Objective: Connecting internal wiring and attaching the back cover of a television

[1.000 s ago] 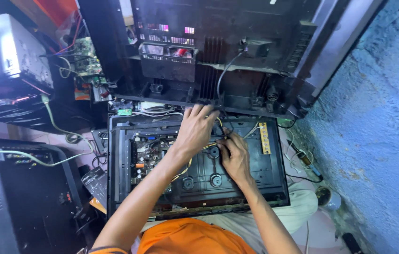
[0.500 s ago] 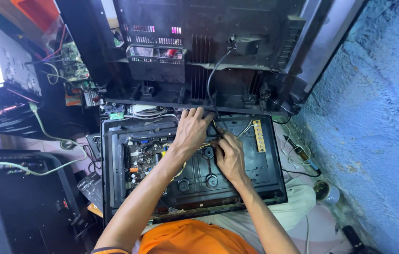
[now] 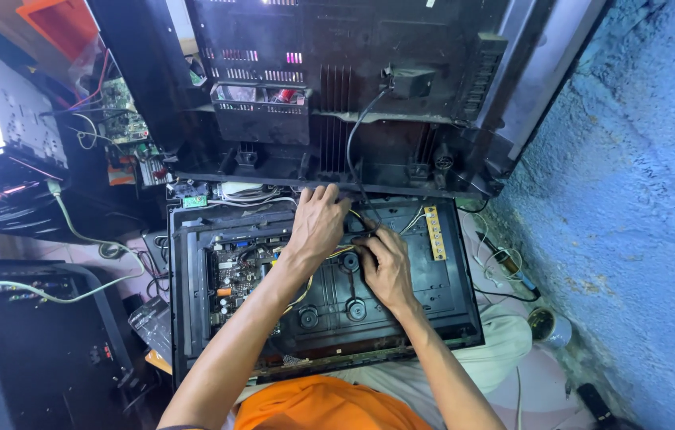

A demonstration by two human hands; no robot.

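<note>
Item: open black plastic-and-metal chassis tray (image 3: 194, 318), lying flat across the person's lap, its green circuit board (image 3: 235, 275) exposed on the left and black moulded round bosses toward the front.

Left hand (image 3: 317, 224): laid palm-down over the tray's rear edge, fingers spread and curled onto the bundle of thin yellow and black wires (image 3: 353, 216). Whether its grip pinches a wire cannot be told; the fingertips are hidden.

Right hand (image 3: 387, 267): just beside the left, touching it near the thumb, fingers bunched together over the same wire cluster at the tray's middle. What it pinches, if anything, is covered by the knuckles.

Adjacent: narrow yellow connector strip (image 3: 434, 232) to the right of both hands; tall black ventilated cabinet back (image 3: 337, 95) upright behind the tray, a black cable (image 3: 353, 151) hanging from it toward the hands; blue rough plaster wall (image 3: 640, 199) at right.

Handling note: judged best done with one hand steadying the bundle while the other works a single lead, keeping tension low and clear of the board's components.
</note>
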